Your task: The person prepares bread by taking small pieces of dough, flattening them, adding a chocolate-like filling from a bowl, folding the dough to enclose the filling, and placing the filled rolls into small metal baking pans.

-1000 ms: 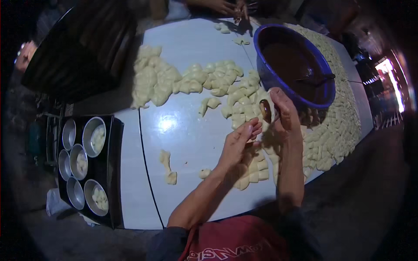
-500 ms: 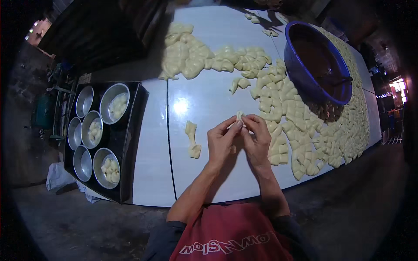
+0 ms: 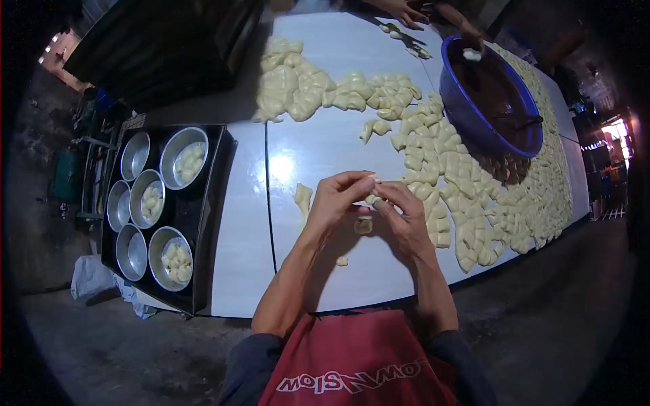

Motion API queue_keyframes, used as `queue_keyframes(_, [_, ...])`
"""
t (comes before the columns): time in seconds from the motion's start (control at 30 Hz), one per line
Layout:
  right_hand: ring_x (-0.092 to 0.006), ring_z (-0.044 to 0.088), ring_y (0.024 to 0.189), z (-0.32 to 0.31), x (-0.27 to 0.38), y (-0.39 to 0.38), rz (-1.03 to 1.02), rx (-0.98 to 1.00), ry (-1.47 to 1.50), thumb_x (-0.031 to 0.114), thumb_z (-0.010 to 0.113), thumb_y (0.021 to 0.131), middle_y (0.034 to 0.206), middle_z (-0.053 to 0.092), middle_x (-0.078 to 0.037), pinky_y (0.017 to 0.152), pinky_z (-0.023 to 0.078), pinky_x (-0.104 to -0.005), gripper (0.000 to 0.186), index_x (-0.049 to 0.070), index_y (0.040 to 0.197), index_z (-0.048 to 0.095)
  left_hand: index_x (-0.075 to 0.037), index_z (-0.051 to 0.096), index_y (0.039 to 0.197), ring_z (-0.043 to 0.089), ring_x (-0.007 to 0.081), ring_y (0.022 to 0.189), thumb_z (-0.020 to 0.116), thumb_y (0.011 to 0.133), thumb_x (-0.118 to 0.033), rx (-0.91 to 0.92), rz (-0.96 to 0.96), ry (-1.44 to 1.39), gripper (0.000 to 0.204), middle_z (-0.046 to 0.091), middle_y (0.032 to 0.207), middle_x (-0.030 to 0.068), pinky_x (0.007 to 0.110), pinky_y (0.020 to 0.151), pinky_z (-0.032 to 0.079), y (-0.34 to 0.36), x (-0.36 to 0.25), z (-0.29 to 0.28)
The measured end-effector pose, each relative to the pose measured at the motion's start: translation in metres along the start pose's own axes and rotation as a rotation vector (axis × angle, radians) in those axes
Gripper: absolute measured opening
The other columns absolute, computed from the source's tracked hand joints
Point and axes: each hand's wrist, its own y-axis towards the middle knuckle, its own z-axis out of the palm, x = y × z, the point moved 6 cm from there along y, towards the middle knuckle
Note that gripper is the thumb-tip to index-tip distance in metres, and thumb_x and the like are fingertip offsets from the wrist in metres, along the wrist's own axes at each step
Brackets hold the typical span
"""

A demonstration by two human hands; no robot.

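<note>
Above the white table my left hand [image 3: 340, 197] and my right hand [image 3: 409, 215] meet, fingers pinched together on a small piece of pale dough [image 3: 372, 198]. Most of that piece is hidden by my fingers. Just under them is another small dough lump [image 3: 363, 225]; whether it hangs or lies on the table I cannot tell. A tiny dough scrap [image 3: 342, 261] rests nearer to me. Beside my left wrist a dough strip [image 3: 302, 196] is partly covered by the hand. Right of my hands spreads a wide sheet of cut dough pieces [image 3: 447, 169].
At left a black tray [image 3: 220, 169] holds several round metal tins [image 3: 133, 254], some with dough balls inside. A blue basin [image 3: 443, 88] of brown liquid stands far right. Across the table are another person's hands [image 3: 406, 12], one with a whitish piece over the basin. More dough [image 3: 294, 84] lies at the back.
My hands have shifted slightly, the left one now covering part of the dough strip. A lump and a scrap now show below them. Another person's hands have appeared at the far side.
</note>
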Motion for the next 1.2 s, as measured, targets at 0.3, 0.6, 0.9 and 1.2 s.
queue_keyframes(0.3, [-0.0136,0.059,0.089,0.007,0.004,0.004,-0.154,-0.217,0.157,0.009,0.073,0.088,0.100,0.063,-0.007,0.079,0.047,-0.0287,0.018,0.004,0.102,0.064,0.000,0.068,0.114,0.068,0.0156,0.090,0.065,0.094,-0.012,0.104,0.203,0.013,0.023,0.070,0.104,0.0086,0.031,0.075,0.060,-0.014,0.009,0.000])
queue_keyframes(0.6, [-0.0186,0.061,0.069,0.006,0.006,0.010,-0.004,-0.165,-0.178,0.015,0.073,0.088,0.090,0.066,-0.009,0.063,0.049,-0.0290,0.022,0.001,0.102,0.065,0.002,0.068,0.106,0.068,0.0151,0.084,0.072,0.091,-0.023,-0.038,0.118,0.051,0.029,0.071,0.092,0.0084,0.029,0.076,0.057,-0.015,0.017,-0.010])
queue_keyframes(0.9, [-0.0156,0.064,0.097,-0.014,-0.044,-0.023,0.381,-0.191,0.394,0.006,0.065,0.093,0.106,0.064,-0.010,0.082,0.055,-0.0264,0.027,-0.003,0.117,0.061,0.000,0.052,0.130,0.065,0.0190,0.078,0.081,0.079,-0.033,-0.200,0.415,0.813,0.068,0.064,0.107,0.0155,0.034,0.069,0.052,-0.042,0.024,-0.013])
queue_keyframes(1.2, [-0.0168,0.064,0.099,0.012,-0.072,0.011,0.453,-0.058,0.429,0.010,0.058,0.096,0.106,0.063,-0.010,0.083,0.055,-0.0293,0.026,-0.007,0.116,0.060,-0.001,0.045,0.134,0.064,0.0340,0.098,0.077,0.082,-0.033,-0.306,0.547,1.034,0.069,0.059,0.115,0.0188,0.042,0.080,0.053,-0.016,0.019,-0.011])
